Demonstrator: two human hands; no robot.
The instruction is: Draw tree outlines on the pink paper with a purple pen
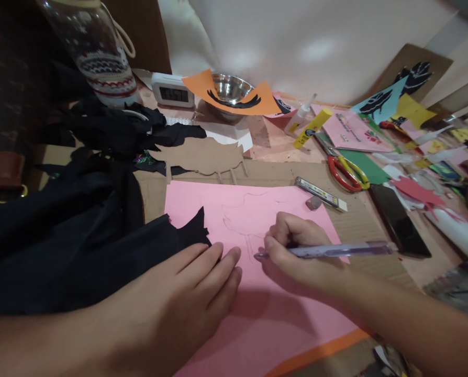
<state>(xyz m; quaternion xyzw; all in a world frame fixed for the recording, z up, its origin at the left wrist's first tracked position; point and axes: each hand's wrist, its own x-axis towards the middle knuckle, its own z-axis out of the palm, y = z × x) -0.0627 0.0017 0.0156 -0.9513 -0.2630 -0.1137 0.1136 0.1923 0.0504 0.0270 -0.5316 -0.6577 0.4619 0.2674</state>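
A clear patterned bottle [104,65] stands at the far left, beside a white digital clock [173,90]. Orange paper [253,104] lies across a metal bowl [232,86] right of the clock. Scissors [346,170] and a dark phone [399,221] lie farther right.

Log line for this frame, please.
right hand: pen tip at pink paper | left hand: flat, fingers over paper | eraser: on paper's far edge
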